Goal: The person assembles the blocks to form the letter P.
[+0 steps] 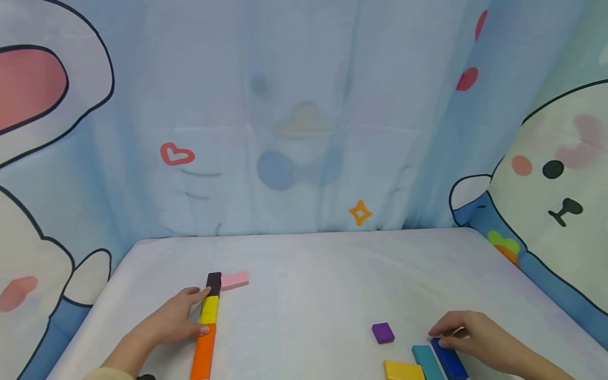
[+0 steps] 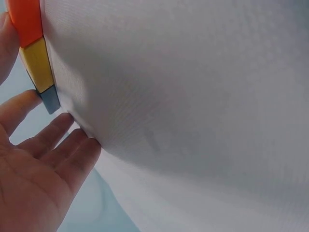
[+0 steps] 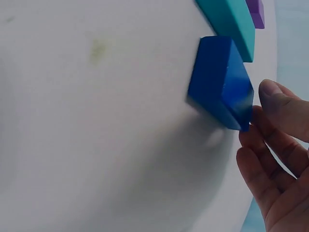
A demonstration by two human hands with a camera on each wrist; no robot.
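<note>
In the head view my left hand (image 1: 173,319) lies along a row of end-to-end blocks. Its index fingertip touches the black block (image 1: 215,282). The thumb tip rests where the yellow block (image 1: 209,310) meets the orange block (image 1: 204,351); the other fingers spread over the cloth in the left wrist view. A pink block (image 1: 235,280) sits at the black block's right side. At the right, thumb and fingers of my right hand (image 1: 480,338) pinch the far end of a dark blue block (image 1: 449,361). A teal block (image 1: 427,362) lies just left of it.
A purple block (image 1: 382,333) and a golden yellow block (image 1: 404,370) lie left of the teal one. White cloth covers the table (image 1: 304,295), with a printed blue curtain (image 1: 304,174) behind. A small dark object (image 1: 146,377) shows under the left wrist.
</note>
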